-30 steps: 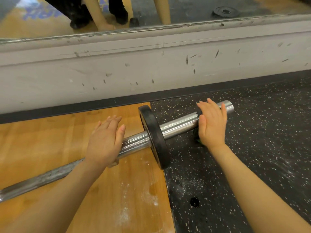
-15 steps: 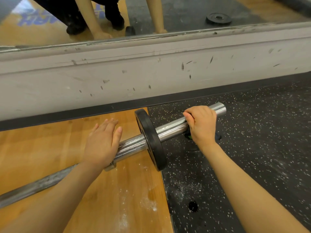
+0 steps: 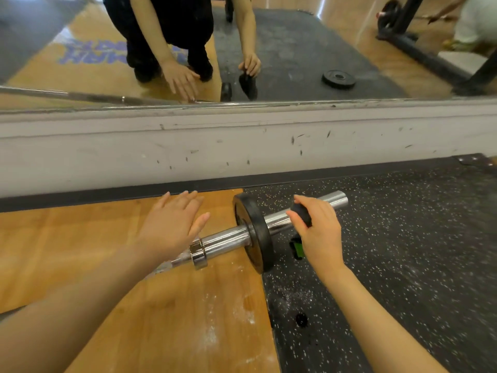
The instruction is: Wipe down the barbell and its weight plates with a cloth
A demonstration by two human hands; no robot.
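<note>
Beside the mirror point(image 3: 295, 49), the right hand's point(image 3: 320, 232) grip pinches a black-green object point(image 3: 301, 216); left hand point(image 3: 169, 227) spread wide.

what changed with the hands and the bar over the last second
The left hand lifted off the bar and now hovers open above it. The right hand went from lying flat on the bar's end to closing and rising clear of it, pinching a dark object with a green part below; what it is cannot be told. The bar and its black plate lie where they were on the floor.
</note>
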